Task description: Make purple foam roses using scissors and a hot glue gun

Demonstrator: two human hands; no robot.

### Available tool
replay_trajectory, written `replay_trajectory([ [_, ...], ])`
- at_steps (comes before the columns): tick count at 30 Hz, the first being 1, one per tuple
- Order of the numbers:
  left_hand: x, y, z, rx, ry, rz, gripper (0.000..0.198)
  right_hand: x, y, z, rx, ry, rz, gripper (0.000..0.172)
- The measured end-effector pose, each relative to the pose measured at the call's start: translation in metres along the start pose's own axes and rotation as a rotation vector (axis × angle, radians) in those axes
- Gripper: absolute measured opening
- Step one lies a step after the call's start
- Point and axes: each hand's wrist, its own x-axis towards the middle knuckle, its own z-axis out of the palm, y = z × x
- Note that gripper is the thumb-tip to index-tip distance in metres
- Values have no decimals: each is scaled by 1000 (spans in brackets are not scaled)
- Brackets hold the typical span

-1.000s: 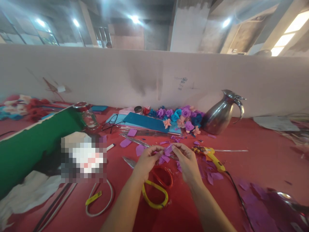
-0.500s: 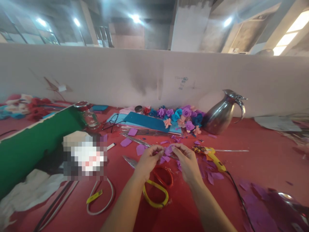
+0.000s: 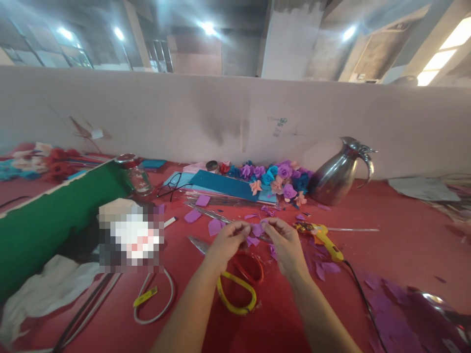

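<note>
Between my two hands a small purple paper petal (image 3: 257, 229) is stretched, pinched at both sides. My left hand (image 3: 230, 241) grips its left edge between thumb and fingertips. On the other edge, my right hand (image 3: 282, 239) closes thumb and forefinger. Under my hands lie scissors with one yellow and one red handle loop (image 3: 237, 308), the blades pointing up and left. Loose purple paper petals (image 3: 214, 226) are scattered around my hands. Just right of my right hand rests a yellow glue gun (image 3: 328, 242) with a clear glue stick in its back.
Finished paper flowers (image 3: 284, 170) in purple, blue and pink lie at the back beside blue paper sheets (image 3: 224, 185). A metal jug (image 3: 336, 171) stands back right. A glass jar (image 3: 138, 177) and green box wall (image 3: 66, 223) are left. The glue gun's black cord (image 3: 362, 294) runs toward the front.
The petal between my fingertips looks spread a little wider and flatter. My hands have stayed in nearly the same place, and the things on the table have not moved.
</note>
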Motion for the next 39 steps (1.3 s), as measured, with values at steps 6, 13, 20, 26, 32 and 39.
replay_trajectory([
  [6, 1, -2, 0, -77, -19, -92, 33, 0, -4, 1, 35, -42, 39, 22],
  [13, 2, -3, 3, -212, 5, -9, 25, -1, -3, 0, 79, -37, 64, 24],
  [20, 5, -11, 11, -521, 167, 16, 21, -11, 10, 16, -165, -252, -47, 19],
  [26, 5, -7, 4, -242, 222, 122, 15, -7, 11, 12, -190, -270, -42, 17],
  [32, 5, 2, -6, 40, 238, 240, 11, -3, 5, 3, -350, -283, -55, 19],
  [39, 12, 2, -11, 110, 233, 162, 15, -1, 4, -2, -534, -246, -133, 22],
])
